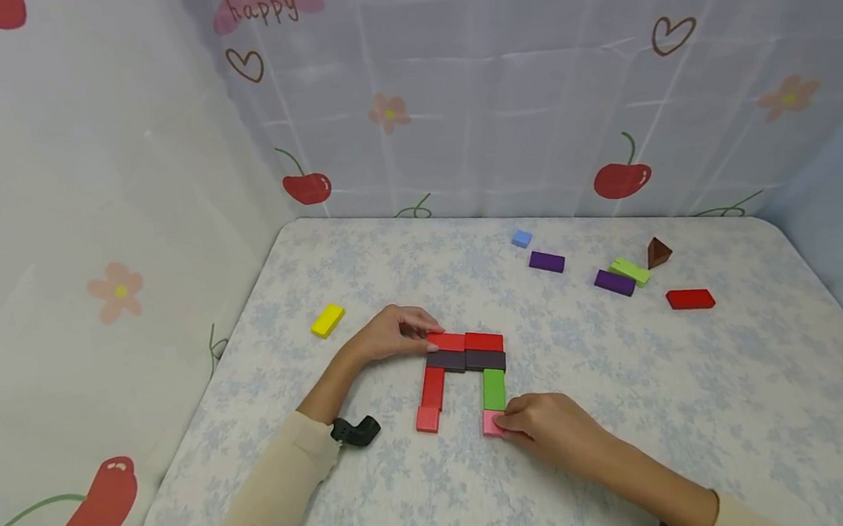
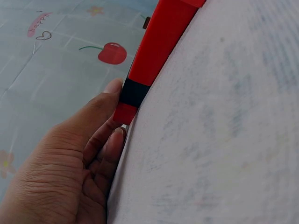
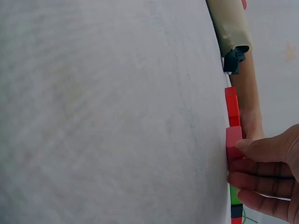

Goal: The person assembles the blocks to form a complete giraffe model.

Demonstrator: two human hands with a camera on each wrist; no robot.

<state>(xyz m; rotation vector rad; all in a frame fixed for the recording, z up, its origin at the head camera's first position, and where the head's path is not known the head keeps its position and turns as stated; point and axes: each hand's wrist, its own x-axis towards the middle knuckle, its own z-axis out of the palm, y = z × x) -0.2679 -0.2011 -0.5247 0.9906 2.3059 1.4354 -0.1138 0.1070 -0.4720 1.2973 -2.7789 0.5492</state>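
You can enter between the front red block and pink block from the near side of the desk. Dark blocks close the far end. Your left grip obstructs the blocks' far-left corner, your right grip the pink block's right side.

We angle both forearms inward from the near side; our left grip, farther away, has curled fingers, while our right grip pinches with its thumb.
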